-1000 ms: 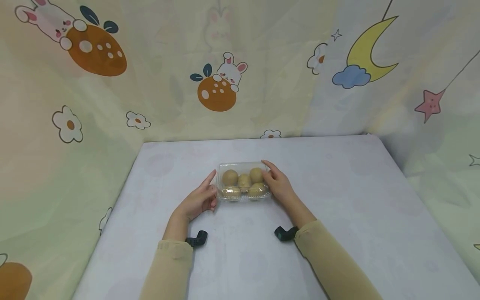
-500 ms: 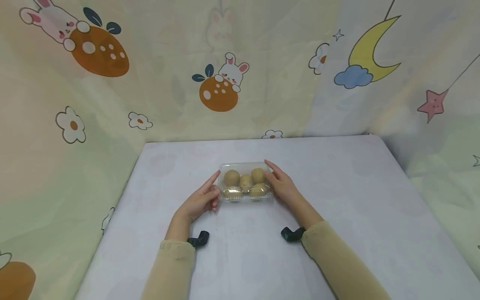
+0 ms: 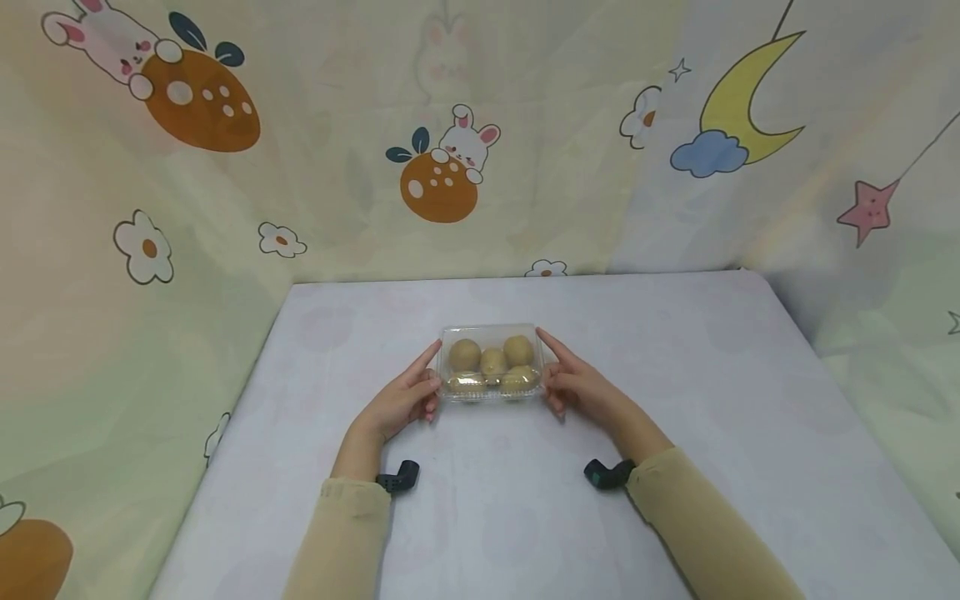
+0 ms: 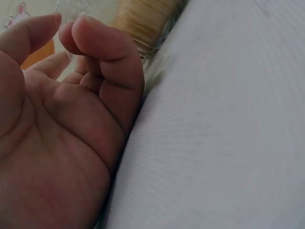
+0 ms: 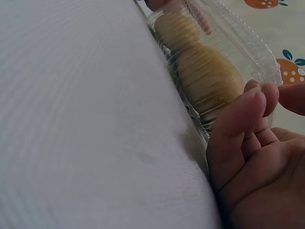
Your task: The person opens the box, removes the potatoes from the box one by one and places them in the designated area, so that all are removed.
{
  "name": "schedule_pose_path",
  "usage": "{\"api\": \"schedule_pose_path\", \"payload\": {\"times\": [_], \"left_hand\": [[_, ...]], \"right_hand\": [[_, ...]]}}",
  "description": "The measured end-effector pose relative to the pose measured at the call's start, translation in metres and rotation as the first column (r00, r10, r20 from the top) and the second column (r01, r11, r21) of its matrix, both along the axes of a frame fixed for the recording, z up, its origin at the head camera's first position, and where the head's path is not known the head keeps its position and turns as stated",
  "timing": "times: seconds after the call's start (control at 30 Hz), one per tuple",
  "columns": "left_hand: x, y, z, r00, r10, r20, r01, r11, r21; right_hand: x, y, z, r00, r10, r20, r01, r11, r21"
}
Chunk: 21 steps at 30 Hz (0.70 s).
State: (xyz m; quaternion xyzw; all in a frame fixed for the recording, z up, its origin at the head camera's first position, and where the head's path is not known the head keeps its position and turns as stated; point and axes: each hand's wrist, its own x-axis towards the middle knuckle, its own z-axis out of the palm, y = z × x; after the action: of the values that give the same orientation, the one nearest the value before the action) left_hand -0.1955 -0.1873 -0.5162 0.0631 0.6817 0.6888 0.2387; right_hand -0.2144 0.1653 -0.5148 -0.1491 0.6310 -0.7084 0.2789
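A clear plastic clamshell box (image 3: 491, 335) with its lid down sits on the table. Several round, tan, potato-like items (image 3: 465, 355) show through it. My left hand (image 3: 399, 402) is at the box's left side; its index finger points up along that edge, the other fingers bent. On the right side, my right hand (image 3: 588, 392) mirrors this, index fingertip at the far right corner. Neither hand grips the box. In the left wrist view the left palm (image 4: 57, 133) holds nothing. The right wrist view shows the right fingers (image 5: 233, 114) beside the box's side wall.
A white-covered table (image 3: 495, 517) lies beneath the box and both forearms. Behind it hangs a patterned cloth backdrop (image 3: 555, 192). Black wrist-worn devices, one at the left wrist (image 3: 400, 477) and one at the right (image 3: 607, 474), stick out inward over the table.
My right hand has drawn back to the right, its fingers leaving the top of the box's right edge for its side. The left hand and the box stay about where they were.
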Motion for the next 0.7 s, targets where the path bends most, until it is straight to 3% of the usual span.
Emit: {"api": "schedule_pose_path", "payload": {"times": [0.2,0.47,0.7], "left_hand": [[0.0001,-0.0007,0.0004,1.000,0.001,-0.001,-0.001,1.000,0.002],[-0.0001,0.0001,0.0006,1.000,0.003,0.003,-0.003,1.000,0.011],[-0.0005,-0.0019,0.0001,1.000,-0.031,0.002,0.031,0.999,0.017]], "right_hand": [[-0.0002,0.0033,-0.0014,0.996,0.089,-0.017,-0.090,0.993,-0.072],[0.0004,0.0057,0.0008,0.995,0.102,-0.004,-0.102,0.993,-0.062],[0.0012,0.0031,0.0036,0.995,0.092,0.026,-0.090,0.995,-0.046]]}}
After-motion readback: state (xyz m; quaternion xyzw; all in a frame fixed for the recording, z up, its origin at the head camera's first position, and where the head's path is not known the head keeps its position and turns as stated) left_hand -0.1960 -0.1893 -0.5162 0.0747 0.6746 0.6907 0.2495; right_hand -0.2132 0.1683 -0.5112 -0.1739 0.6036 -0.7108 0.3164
